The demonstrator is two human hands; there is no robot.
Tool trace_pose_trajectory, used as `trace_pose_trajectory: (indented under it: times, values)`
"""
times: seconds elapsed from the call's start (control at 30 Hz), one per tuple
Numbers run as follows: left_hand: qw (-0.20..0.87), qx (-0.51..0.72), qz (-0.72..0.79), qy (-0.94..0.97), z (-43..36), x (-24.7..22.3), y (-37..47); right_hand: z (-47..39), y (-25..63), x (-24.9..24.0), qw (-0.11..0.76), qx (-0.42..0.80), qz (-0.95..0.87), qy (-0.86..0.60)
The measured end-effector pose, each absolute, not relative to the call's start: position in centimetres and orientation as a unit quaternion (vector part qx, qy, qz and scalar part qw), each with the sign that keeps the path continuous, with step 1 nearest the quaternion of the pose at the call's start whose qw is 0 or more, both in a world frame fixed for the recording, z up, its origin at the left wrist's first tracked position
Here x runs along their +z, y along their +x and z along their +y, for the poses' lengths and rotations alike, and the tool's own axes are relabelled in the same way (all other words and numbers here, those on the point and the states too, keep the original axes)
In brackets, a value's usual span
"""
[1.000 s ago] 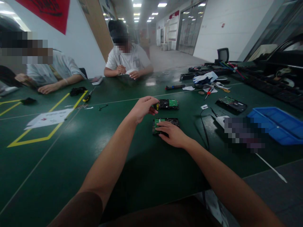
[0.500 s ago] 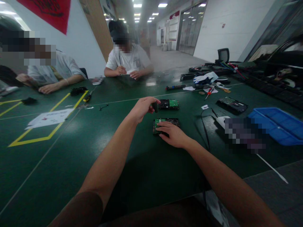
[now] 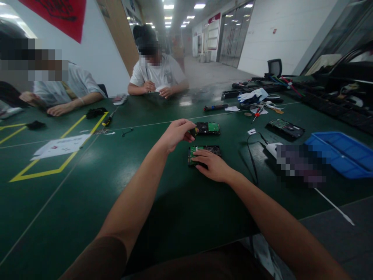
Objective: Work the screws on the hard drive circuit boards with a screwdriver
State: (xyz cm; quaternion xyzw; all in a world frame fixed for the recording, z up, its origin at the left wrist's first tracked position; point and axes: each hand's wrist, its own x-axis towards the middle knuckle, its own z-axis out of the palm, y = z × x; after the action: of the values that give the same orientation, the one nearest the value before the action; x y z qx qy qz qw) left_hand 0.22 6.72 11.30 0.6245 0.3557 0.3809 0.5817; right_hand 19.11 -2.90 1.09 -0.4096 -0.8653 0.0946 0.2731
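Observation:
Between the thumb and fingers of my left hand (image 3: 179,134) is a small dark piece with some yellow on it (image 3: 194,131). It hangs at the left end of a hard drive with a green circuit board (image 3: 211,128). My right hand (image 3: 212,165) lies with fingers spread on a nearer drive (image 3: 214,149), covering part of its green board. Both drives lie flat on the green table (image 3: 175,202), one behind the other. Further right rests a third drive (image 3: 285,129).
A blue tray (image 3: 344,153) and a white device with cables (image 3: 272,149) sit at right. Behind them are gloves (image 3: 253,95), a red screwdriver (image 3: 257,113) and a dark tool (image 3: 215,107). Papers (image 3: 61,146) and a yellow-black screwdriver (image 3: 107,119) lie left. Two people (image 3: 159,74) sit across the table.
The small piece in my left hand has turned, and its yellow part now shows. My right hand stays on the nearer drive.

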Motion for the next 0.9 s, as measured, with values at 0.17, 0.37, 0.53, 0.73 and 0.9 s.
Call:
trace_pose_trajectory:
  times: [0.17,0.37,0.53,0.73,0.9]
  values:
    - [0.593,0.38,0.348,0.619,6.57,11.44,0.13,-2.99,19.07,1.13,0.278,0.094,-0.864,-0.409]
    - [0.588,0.382,0.352,0.62,6.62,11.46,0.08,-2.98,19.13,1.06,0.283,0.098,-0.862,-0.408]
    - [0.613,0.373,0.343,0.606,6.1,11.74,0.25,-2.88,19.17,0.88,0.286,0.097,-0.863,-0.406]
    - [0.648,0.347,0.304,0.605,6.07,11.55,0.29,-2.91,19.13,0.86,0.285,0.09,-0.863,-0.408]
    - [0.639,0.353,0.308,0.611,6.22,11.5,0.22,-3.03,19.05,0.96,0.282,0.093,-0.861,-0.412]
